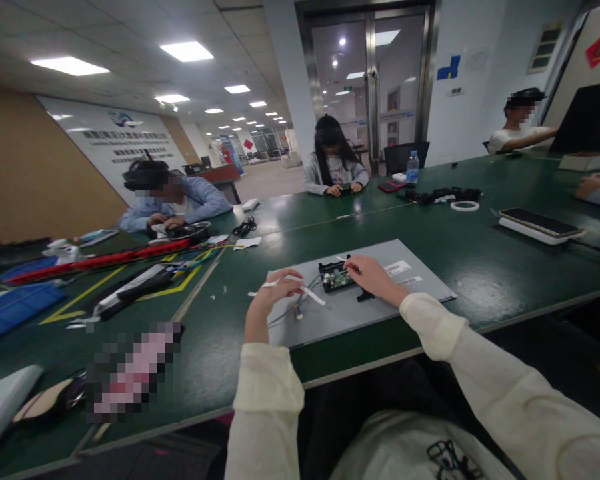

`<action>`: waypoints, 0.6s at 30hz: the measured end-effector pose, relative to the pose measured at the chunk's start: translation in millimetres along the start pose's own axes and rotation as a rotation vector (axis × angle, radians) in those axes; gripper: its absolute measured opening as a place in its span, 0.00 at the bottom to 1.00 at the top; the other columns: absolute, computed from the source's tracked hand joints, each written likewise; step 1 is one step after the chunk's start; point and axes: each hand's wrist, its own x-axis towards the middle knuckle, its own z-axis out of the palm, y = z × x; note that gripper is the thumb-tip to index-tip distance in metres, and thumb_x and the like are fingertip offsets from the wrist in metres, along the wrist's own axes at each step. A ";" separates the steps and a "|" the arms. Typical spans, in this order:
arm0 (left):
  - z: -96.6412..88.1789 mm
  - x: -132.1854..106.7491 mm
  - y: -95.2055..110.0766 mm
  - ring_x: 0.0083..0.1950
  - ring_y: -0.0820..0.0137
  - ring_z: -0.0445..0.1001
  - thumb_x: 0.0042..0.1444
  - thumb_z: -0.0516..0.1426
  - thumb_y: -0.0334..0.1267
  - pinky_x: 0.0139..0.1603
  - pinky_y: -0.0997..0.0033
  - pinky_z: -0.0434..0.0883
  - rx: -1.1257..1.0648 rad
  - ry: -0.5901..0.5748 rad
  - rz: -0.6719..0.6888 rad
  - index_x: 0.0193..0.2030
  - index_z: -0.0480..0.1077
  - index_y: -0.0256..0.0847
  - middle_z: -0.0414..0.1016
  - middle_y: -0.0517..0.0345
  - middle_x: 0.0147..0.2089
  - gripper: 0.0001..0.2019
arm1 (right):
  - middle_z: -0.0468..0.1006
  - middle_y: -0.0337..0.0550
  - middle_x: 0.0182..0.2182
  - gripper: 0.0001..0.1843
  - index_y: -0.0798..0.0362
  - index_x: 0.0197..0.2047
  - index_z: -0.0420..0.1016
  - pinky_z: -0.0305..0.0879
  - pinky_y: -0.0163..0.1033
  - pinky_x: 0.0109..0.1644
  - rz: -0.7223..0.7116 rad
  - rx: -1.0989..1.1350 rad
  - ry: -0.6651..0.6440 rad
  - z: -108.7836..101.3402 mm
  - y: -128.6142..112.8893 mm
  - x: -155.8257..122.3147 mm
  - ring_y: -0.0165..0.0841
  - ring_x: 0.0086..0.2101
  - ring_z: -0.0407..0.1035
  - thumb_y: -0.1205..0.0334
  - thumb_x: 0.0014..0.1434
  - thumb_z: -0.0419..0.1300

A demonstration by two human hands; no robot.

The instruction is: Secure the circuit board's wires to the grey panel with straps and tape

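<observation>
The left hand (275, 293) pinches a white strip (313, 295); the right hand (375, 277) fingers grip a thin tool (347, 262) at the circuit board (336, 275). A hard tug may tear the strip.

My right hand (375, 277) hides the board's (336, 277) right end | tool (354, 267) in it: too small to tell | desk's (480, 267) near-left corner: pixelated block (133, 370)

Single head-worn view, facing forward and down, close over the green table (480, 267), room beyond
</observation>
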 end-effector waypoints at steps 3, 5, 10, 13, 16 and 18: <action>-0.1 -0.8 2.1 0.38 0.68 0.77 0.42 0.63 0.48 0.37 0.72 0.71 -0.013 -0.012 0.038 0.40 0.72 0.39 0.79 0.55 0.34 0.20 | 0.77 0.46 0.43 0.12 0.55 0.45 0.75 0.62 0.35 0.49 -0.024 0.071 0.022 -2.7 -6.4 -0.3 0.31 0.42 0.70 0.66 0.63 0.52; 1.0 -1.3 4.3 0.37 0.68 0.77 0.43 0.62 0.49 0.38 0.72 0.71 -0.020 -0.017 0.057 0.41 0.73 0.39 0.79 0.54 0.35 0.20 | 0.78 0.45 0.42 0.12 0.54 0.45 0.75 0.63 0.35 0.48 -0.023 0.156 0.038 -3.8 -12.6 -0.1 0.31 0.41 0.71 0.64 0.63 0.53; 3.6 -0.2 7.6 0.40 0.68 0.77 0.43 0.63 0.48 0.40 0.71 0.71 -0.087 0.008 0.117 0.41 0.72 0.39 0.79 0.53 0.37 0.20 | 0.80 0.43 0.39 0.14 0.54 0.43 0.78 0.66 0.33 0.42 0.053 0.442 -0.054 8.1 -29.6 4.5 0.31 0.38 0.73 0.57 0.63 0.53; 4.3 1.3 6.9 0.42 0.67 0.77 0.43 0.63 0.49 0.41 0.70 0.71 -0.085 0.026 0.149 0.42 0.71 0.39 0.79 0.53 0.38 0.21 | 0.80 0.42 0.37 0.15 0.53 0.43 0.78 0.67 0.32 0.38 0.109 0.575 -0.202 22.7 -36.6 8.5 0.31 0.37 0.74 0.55 0.60 0.56; 5.4 1.7 6.2 0.42 0.67 0.76 0.43 0.63 0.48 0.41 0.70 0.71 -0.068 0.026 0.166 0.42 0.72 0.40 0.79 0.54 0.38 0.21 | 0.81 0.43 0.35 0.12 0.55 0.41 0.79 0.68 0.32 0.38 0.140 0.655 -0.261 35.8 -39.6 12.0 0.32 0.35 0.74 0.58 0.56 0.61; 6.4 1.8 5.5 0.41 0.67 0.76 0.42 0.64 0.47 0.42 0.69 0.71 -0.087 0.021 0.176 0.41 0.72 0.39 0.79 0.54 0.38 0.20 | 0.81 0.44 0.32 0.10 0.56 0.38 0.80 0.68 0.32 0.38 0.155 0.676 -0.238 42.1 -39.5 13.8 0.32 0.33 0.74 0.61 0.53 0.62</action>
